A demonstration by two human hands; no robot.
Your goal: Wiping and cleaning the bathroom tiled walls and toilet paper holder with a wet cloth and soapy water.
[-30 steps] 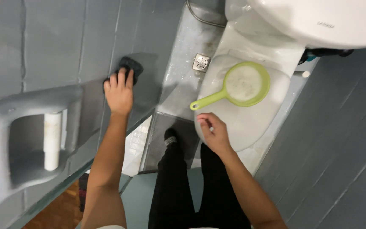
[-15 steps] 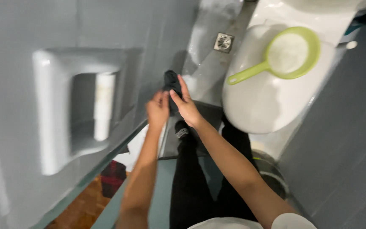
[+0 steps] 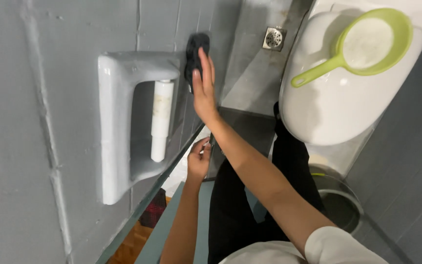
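Observation:
My right hand point(image 3: 202, 85) reaches across to the grey tiled wall point(image 3: 50, 98) and presses a black cloth point(image 3: 195, 51) flat against it, fingers stretched over the cloth. The cloth sits just right of a white ceramic toilet paper holder point(image 3: 118, 122) with a thin white roll point(image 3: 161, 120) on its bar. My left hand point(image 3: 199, 160) hangs lower, fingers curled, by the wall's bottom edge; its grip is unclear.
A white toilet point(image 3: 338, 102) stands on the right, with a green plastic dipper point(image 3: 367, 39) lying on its lid. A metal floor drain point(image 3: 273, 37) is in the grey floor beyond. A round bin point(image 3: 340, 208) sits near my black-trousered legs.
The cloth passed from my left hand to my right. My right hand now wipes higher on the wall beside the holder, and my left hand has dropped away. The view shifted toward the holder.

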